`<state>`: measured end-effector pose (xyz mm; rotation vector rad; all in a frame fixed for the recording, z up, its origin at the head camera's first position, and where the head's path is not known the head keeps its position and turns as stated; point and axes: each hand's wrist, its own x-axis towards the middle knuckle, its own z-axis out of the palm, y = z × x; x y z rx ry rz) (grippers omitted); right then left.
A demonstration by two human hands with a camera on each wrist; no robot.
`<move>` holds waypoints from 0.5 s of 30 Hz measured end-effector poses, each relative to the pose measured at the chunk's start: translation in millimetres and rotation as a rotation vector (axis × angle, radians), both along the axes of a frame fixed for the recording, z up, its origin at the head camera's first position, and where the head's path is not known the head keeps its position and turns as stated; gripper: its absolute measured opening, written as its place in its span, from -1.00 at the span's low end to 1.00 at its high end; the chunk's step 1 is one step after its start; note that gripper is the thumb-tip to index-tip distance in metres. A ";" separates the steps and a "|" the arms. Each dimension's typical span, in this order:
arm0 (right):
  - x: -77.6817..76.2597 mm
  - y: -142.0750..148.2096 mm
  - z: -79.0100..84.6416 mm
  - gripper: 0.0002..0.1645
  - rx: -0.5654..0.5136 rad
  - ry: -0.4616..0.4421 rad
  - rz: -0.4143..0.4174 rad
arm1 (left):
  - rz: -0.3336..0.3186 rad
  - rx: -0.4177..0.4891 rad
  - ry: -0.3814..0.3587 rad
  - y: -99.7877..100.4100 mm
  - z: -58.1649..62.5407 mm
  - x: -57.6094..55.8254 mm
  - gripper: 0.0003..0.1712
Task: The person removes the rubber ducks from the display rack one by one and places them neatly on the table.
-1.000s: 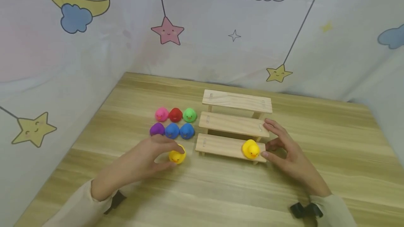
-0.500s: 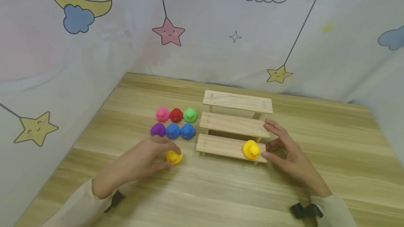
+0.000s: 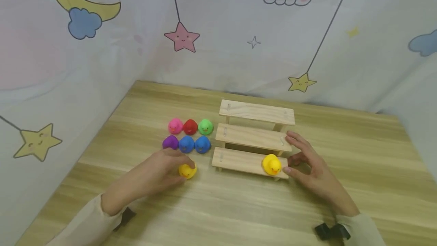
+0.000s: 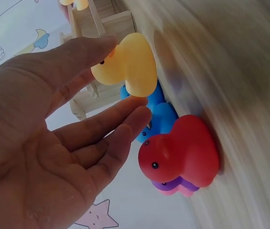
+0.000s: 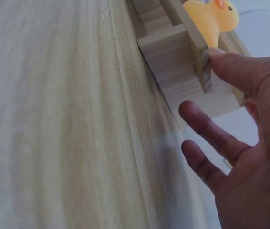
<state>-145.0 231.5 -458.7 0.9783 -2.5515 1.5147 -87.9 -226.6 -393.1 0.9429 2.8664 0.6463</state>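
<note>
In the head view my left hand [image 3: 151,175] pinches a yellow toy duck [image 3: 187,171] at the table's left part, thumb on one side and fingers on the other. Close to those fingers, the left wrist view shows a red duck [image 4: 185,155]; the hand seems to cover it in the head view. My right hand [image 3: 315,174] is at the right end of a three-step wooden stand [image 3: 239,158]. Its thumb touches the lowest step beside another yellow duck [image 3: 272,164], and a finger touches the middle step. In the right wrist view two other fingers extend loosely.
Behind the left hand, a purple duck [image 3: 170,142] and two blue ducks [image 3: 186,144] form a row. Pink [image 3: 175,126], red [image 3: 190,127] and green [image 3: 205,127] ducks line up farther back. A printed cloth [image 3: 225,60] hangs behind the wooden table [image 3: 222,208].
The left hand's yellow duck has shifted slightly left, toward the palm. My right hand and the duck on the lowest step have stayed in place.
</note>
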 end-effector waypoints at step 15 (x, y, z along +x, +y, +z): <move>-0.9 1.4 -4.0 0.09 -0.029 0.042 0.026 | 0.048 -0.011 -0.044 -7.6 -1.6 -4.0 -0.67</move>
